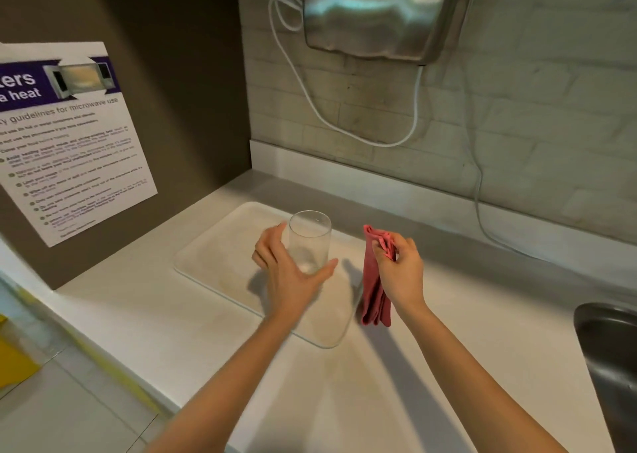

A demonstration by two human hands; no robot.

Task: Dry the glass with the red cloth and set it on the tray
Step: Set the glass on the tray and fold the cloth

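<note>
On the tray, glass stands mid-right, left side open.

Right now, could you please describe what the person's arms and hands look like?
Both forearms are bare up to the frame's edge, no sleeves showing. The left hand and right hand wear no gloves, rings, watch or bracelets that I can see.

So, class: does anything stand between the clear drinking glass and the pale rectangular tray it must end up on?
Nothing visible does. The clear drinking glass is upright over the pale rectangular tray, the left hand open around it. The red cloth hangs beside it from the right hand.
</note>
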